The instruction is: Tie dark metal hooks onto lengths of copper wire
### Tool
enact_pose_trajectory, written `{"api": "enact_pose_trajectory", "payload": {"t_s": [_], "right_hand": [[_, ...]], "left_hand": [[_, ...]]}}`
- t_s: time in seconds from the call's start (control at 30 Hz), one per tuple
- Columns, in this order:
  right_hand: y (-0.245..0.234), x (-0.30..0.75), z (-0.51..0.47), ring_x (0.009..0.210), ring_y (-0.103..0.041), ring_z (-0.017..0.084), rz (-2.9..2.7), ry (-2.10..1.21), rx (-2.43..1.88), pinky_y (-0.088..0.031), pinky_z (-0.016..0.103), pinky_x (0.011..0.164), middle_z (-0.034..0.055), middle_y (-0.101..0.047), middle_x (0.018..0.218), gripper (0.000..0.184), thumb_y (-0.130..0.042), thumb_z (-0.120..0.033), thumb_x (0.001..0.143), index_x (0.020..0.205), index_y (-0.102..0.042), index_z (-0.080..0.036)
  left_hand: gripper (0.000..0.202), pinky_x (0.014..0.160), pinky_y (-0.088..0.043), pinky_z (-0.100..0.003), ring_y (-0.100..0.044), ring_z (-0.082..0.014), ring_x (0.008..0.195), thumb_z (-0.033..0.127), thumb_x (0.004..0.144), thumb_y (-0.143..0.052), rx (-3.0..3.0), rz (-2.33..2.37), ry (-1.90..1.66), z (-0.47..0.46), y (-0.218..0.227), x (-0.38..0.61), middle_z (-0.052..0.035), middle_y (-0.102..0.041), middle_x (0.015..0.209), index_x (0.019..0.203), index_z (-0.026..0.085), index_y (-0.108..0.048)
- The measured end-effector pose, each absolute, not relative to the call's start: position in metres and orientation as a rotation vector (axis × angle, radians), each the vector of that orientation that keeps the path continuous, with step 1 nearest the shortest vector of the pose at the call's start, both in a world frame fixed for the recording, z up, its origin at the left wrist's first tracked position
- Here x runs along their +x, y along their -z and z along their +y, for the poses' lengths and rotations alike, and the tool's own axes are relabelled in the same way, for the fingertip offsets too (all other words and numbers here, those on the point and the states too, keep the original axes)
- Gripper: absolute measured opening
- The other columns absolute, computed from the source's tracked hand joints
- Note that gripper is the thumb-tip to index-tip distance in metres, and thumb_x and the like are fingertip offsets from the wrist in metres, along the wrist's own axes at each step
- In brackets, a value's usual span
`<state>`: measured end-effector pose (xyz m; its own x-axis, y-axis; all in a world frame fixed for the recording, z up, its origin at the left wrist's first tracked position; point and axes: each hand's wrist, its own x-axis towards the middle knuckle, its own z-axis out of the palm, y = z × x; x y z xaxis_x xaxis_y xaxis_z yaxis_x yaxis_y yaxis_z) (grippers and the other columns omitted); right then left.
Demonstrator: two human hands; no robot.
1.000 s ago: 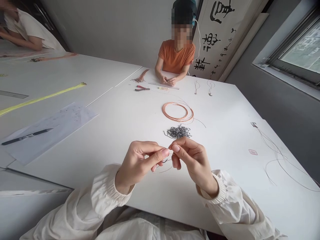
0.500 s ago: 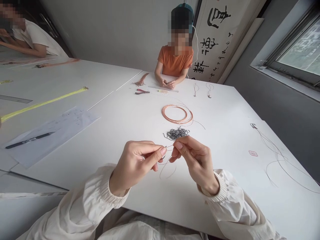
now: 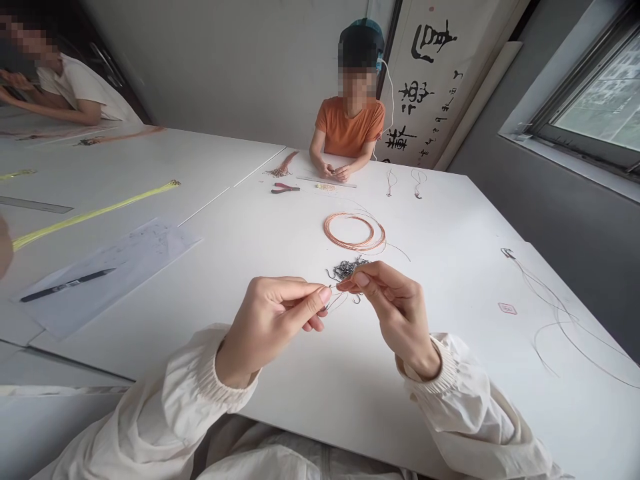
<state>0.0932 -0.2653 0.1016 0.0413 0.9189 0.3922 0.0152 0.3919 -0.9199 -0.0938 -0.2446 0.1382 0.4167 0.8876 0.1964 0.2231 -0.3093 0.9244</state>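
My left hand (image 3: 280,320) is closed in a pinch on a small dark fish hook, mostly hidden by the thumb and finger. Thin reddish line (image 3: 342,300) runs from it in small loops towards my right hand (image 3: 395,300), whose thumb and fingertips pinch the line close by. Just beyond the fingers lies a heap of dark fish hooks (image 3: 345,269), partly covered by my right hand. Behind the heap rests a coil of orange line (image 3: 327,233) with a loose end trailing right.
A person in an orange shirt (image 3: 350,127) sits opposite, near red-handled pliers (image 3: 285,189) and a bundle of tied lines (image 3: 284,165). At left lie a paper sheet (image 3: 150,250), a black pen (image 3: 67,285) and a yellow bundle (image 3: 100,212). Long hooked lines (image 3: 550,293) lie at right.
My right hand has moved slightly up and left, nearer my left fingertips, and its fingers now cover part of the hook heap. The line between the hands is drawn up closer.
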Motion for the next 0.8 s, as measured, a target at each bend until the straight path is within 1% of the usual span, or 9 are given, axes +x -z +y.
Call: {"api": "enact_pose_trajectory", "payload": {"t_s": [0.17, 0.33, 0.47, 0.53, 0.67, 0.73, 0.8], "right_hand": [[-0.103, 0.093, -0.266, 0.086, -0.071, 0.022, -1.283, -0.861, -0.945, -0.059, 0.04, 0.082, 0.0063, -0.073, 0.089, 0.017, -0.057, -0.028, 0.096, 0.091, -0.07, -0.019], [-0.106, 0.114, -0.255, 0.079, -0.074, 0.022, -1.127, -0.779, -0.938, -0.062, 0.041, 0.08, 0.0069, -0.074, 0.084, 0.016, -0.062, -0.028, 0.093, 0.087, -0.069, -0.016], [-0.099, 0.128, -0.245, 0.079, -0.074, 0.022, -1.093, -0.9, -0.95, -0.062, 0.04, 0.082, 0.0071, -0.074, 0.083, 0.019, -0.061, -0.031, 0.093, 0.084, -0.067, -0.015], [-0.094, 0.128, -0.244, 0.08, -0.075, 0.022, -1.088, -0.947, -0.971, -0.062, 0.04, 0.082, 0.0072, -0.074, 0.084, 0.021, -0.06, -0.033, 0.093, 0.086, -0.066, -0.015], [-0.091, 0.126, -0.247, 0.082, -0.075, 0.022, -1.101, -0.928, -1.002, -0.062, 0.038, 0.081, 0.0074, -0.074, 0.088, 0.022, -0.059, -0.036, 0.094, 0.088, -0.064, -0.016], [-0.092, 0.125, -0.249, 0.085, -0.074, 0.022, -1.117, -0.929, -1.002, -0.061, 0.038, 0.083, 0.0077, -0.074, 0.091, 0.022, -0.058, -0.036, 0.095, 0.088, -0.064, -0.016], [-0.091, 0.125, -0.251, 0.089, -0.074, 0.022, -1.131, -0.951, -1.004, -0.06, 0.039, 0.087, 0.008, -0.074, 0.093, 0.023, -0.058, -0.038, 0.095, 0.088, -0.063, -0.016]], "left_hand": [[0.025, 0.051, -0.056, -0.018, -0.066, -0.0121, 0.055, 0.027, 0.089, -0.065, 1.77, 0.99, -0.923, -0.246, -0.141, -0.095, -0.0025, -0.066, 0.064, 0.07, 0.013, -0.074], [0.024, 0.049, -0.056, -0.017, -0.065, -0.0118, 0.053, 0.025, 0.086, -0.068, 1.736, 1.049, -0.992, -0.248, -0.145, -0.104, -0.0019, -0.067, 0.061, 0.065, 0.013, -0.072], [0.023, 0.048, -0.056, -0.016, -0.064, -0.0111, 0.051, 0.026, 0.085, -0.07, 1.698, 1.073, -0.996, -0.247, -0.144, -0.106, -0.0013, -0.067, 0.059, 0.066, 0.014, -0.074], [0.021, 0.047, -0.056, -0.016, -0.064, -0.0104, 0.05, 0.027, 0.084, -0.07, 1.67, 1.083, -1.014, -0.246, -0.143, -0.105, -0.0011, -0.068, 0.061, 0.068, 0.014, -0.075], [0.02, 0.048, -0.056, -0.015, -0.066, -0.0106, 0.052, 0.029, 0.085, -0.07, 1.616, 1.1, -0.989, -0.243, -0.142, -0.104, -0.0017, -0.071, 0.066, 0.072, 0.015, -0.076], [0.02, 0.047, -0.056, -0.016, -0.066, -0.0108, 0.051, 0.03, 0.086, -0.07, 1.578, 1.111, -0.986, -0.241, -0.142, -0.105, -0.0023, -0.072, 0.07, 0.075, 0.015, -0.077], [0.02, 0.05, -0.058, -0.017, -0.068, -0.0122, 0.054, 0.031, 0.086, -0.07, 1.542, 1.115, -0.993, -0.239, -0.142, -0.106, -0.003, -0.074, 0.073, 0.078, 0.015, -0.078]]}}
